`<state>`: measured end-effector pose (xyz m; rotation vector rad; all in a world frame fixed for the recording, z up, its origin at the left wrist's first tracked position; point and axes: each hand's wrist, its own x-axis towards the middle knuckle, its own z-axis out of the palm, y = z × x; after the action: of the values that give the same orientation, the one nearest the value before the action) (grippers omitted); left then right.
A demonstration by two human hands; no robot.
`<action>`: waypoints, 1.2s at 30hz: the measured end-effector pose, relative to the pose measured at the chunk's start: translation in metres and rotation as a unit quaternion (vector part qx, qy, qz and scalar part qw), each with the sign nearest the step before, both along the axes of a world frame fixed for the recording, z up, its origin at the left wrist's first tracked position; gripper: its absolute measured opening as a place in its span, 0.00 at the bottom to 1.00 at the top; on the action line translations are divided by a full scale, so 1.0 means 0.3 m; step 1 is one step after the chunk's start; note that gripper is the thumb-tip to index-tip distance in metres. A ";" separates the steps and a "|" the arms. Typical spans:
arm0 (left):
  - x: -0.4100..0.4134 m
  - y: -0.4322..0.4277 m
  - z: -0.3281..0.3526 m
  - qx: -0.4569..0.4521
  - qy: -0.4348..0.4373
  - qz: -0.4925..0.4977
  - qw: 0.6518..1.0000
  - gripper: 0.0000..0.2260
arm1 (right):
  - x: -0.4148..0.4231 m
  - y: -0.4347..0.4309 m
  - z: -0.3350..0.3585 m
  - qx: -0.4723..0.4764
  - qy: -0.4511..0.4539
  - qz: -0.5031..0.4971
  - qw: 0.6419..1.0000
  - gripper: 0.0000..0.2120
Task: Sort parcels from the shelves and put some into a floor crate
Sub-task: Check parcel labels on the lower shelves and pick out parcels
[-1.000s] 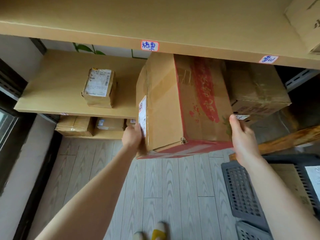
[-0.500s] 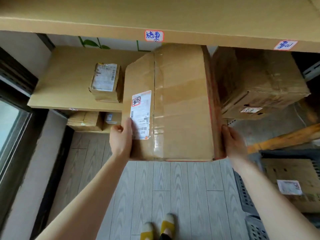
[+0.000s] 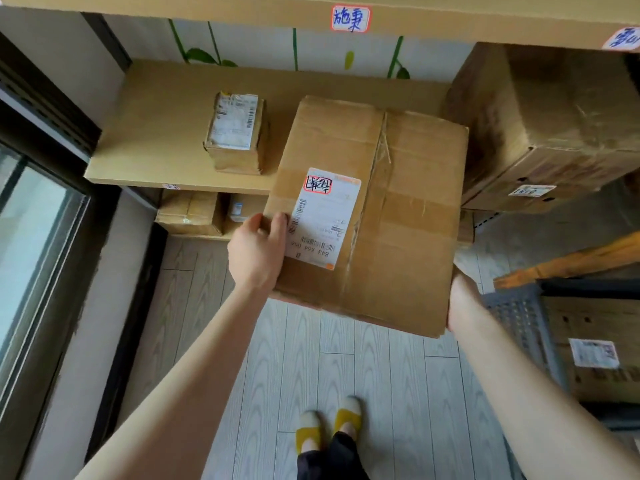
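Note:
I hold a large brown cardboard box in front of the shelf, its taped top with a white shipping label facing me. My left hand grips its left near corner, thumb beside the label. My right hand supports the right near edge, fingers hidden under the box. A dark grey plastic floor crate stands at the right, with a labelled cardboard parcel lying in it.
A small labelled parcel sits on the middle shelf, a big box at its right end. Smaller parcels lie on the shelf below. A window and dark frame run along the left. Pale plank floor lies below.
The box has come off the shelf, lowered toward me and turned so its labelled top faces up. My view has tilted down, showing more of the floor and crate.

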<state>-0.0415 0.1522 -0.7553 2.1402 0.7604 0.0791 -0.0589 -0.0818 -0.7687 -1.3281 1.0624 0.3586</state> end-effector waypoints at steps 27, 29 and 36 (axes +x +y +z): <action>-0.091 -1.573 -0.204 0.150 0.104 -0.505 0.844 0.18 | -0.750 -1.178 -0.237 0.099 0.043 -0.343 0.933 0.42; -0.069 -1.802 -0.267 0.164 0.093 -0.545 0.817 0.21 | -0.762 -1.364 -0.323 0.100 0.045 -0.366 0.924 0.46; 0.094 -2.371 -0.584 0.186 0.100 -0.643 0.736 0.23 | -0.663 -1.856 -0.615 0.108 0.075 -0.370 0.920 0.31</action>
<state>-0.0133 -0.5591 -0.9306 2.6134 -0.8374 -0.7996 -0.2579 -0.6385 -0.9532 -0.6340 1.5194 -0.0007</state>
